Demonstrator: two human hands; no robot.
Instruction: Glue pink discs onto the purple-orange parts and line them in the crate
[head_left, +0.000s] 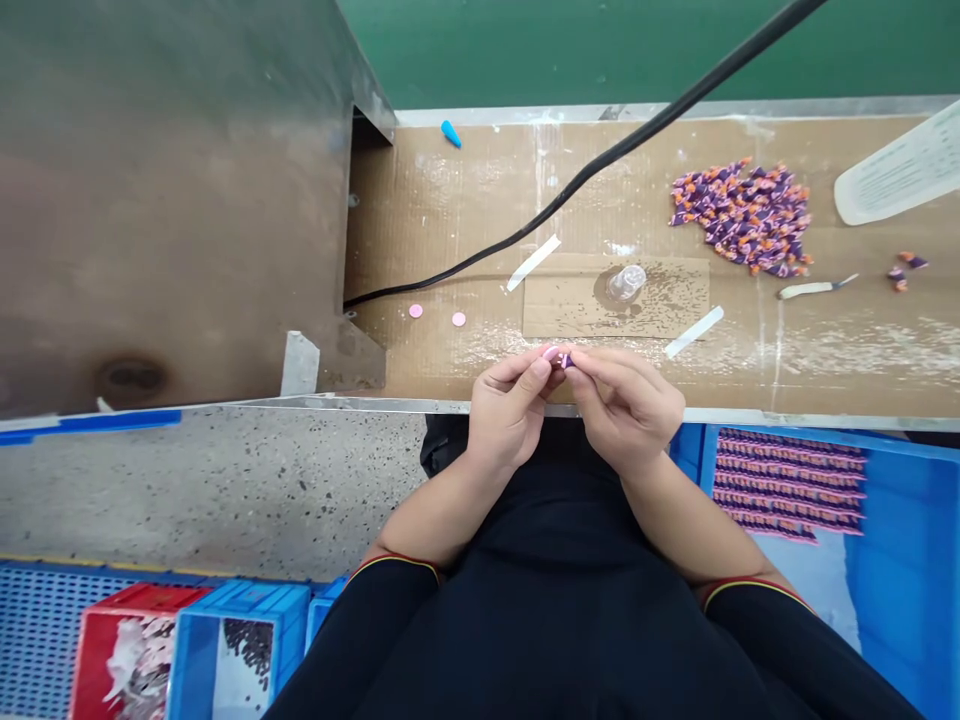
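Close together at the near edge of the cardboard-covered bench, my two hands meet at the fingertips. Between thumb and fingers, my left hand (510, 405) pinches a small pink disc (551, 352). My right hand (630, 405) is closed on a tiny purple figure (567, 361) with pale markings, held against or right beside the disc; fingers cover part of both. Two more pink discs, one (416, 311) and another (459, 319), lie flat to the left. Beyond my hands, a small clear cup (627, 282) stands on a wet-spotted cardboard piece (562, 310).
A pile of purple-and-orange figures (742, 215) lies at the back right, near a thin brush-like tool (816, 288) and a translucent container (900, 170). A black cable (555, 205) crosses the bench from a metal housing (187, 200). Below right, a blue crate (907, 560) holds rows of figures.
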